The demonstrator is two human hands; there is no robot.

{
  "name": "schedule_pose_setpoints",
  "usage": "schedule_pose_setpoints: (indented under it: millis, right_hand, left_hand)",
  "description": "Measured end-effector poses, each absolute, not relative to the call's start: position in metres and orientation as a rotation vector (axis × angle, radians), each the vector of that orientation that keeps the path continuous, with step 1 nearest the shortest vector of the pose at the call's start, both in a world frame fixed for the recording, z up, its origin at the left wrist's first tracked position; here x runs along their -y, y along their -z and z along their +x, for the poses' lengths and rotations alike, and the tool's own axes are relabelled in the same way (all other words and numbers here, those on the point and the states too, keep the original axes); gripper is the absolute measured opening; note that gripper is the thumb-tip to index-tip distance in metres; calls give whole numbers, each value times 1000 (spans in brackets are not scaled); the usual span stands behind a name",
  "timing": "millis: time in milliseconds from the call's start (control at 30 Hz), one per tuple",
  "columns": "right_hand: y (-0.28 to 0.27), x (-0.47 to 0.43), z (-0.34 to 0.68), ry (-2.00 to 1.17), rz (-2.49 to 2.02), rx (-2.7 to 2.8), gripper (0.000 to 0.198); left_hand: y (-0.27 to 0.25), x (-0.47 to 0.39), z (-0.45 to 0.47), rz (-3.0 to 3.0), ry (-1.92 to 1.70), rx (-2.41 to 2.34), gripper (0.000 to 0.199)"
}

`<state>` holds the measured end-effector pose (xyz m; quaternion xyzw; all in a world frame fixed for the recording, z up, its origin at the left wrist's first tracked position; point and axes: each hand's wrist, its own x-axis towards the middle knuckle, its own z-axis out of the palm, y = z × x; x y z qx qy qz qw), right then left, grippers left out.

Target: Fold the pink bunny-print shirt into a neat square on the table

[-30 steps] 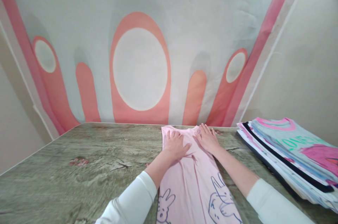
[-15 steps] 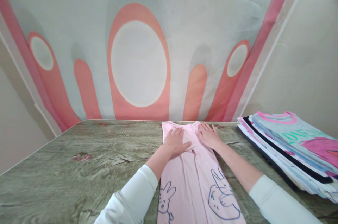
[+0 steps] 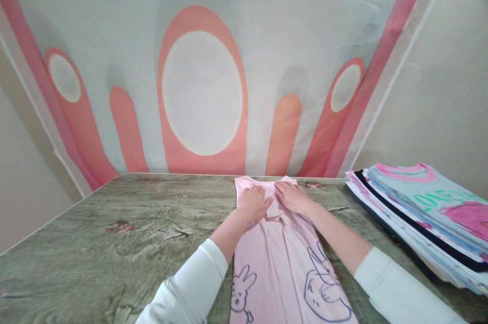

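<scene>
A pink garment (image 3: 267,263) with dark line drawings of rabbits lies lengthwise on the wood-patterned table (image 3: 171,263). Its neck end reaches the far table edge, and its lower end runs out of view. My left hand (image 3: 254,203) rests flat on the upper left of the garment, thumb pointing right. On the upper right, my right hand (image 3: 293,198) presses down with fingers stretched toward the neckline. Small creases show in the cloth between and below the hands.
At the right of the table stands a stack of folded clothes (image 3: 412,222), topped by a grey shirt (image 3: 412,186) with a pink collar and print. Behind the table rises a wall with a pink and grey printed backdrop (image 3: 263,19).
My right hand has slid left across the cloth, closer to my left hand. My left hand stays in nearly the same spot, its thumb drawn in a little.
</scene>
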<state>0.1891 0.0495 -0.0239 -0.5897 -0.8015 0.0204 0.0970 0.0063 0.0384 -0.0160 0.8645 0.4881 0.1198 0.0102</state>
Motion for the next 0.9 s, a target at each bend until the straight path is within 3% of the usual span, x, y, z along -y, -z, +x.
schedule_pose_setpoints:
  millis: [133,267,900]
  right_hand:
    - [24,-48,181,42,-1725,2352,38]
    - [29,-46,180,56,-1746,2295,40]
    - [29,-41,181,68,-1783,2310,44]
  left_hand:
    - [17,-48,3,2525,-657,-1682,29]
    - [23,-62,-2,2280,-858,-1785,29]
    - [27,-78,-2,2293,-965,-1715,9]
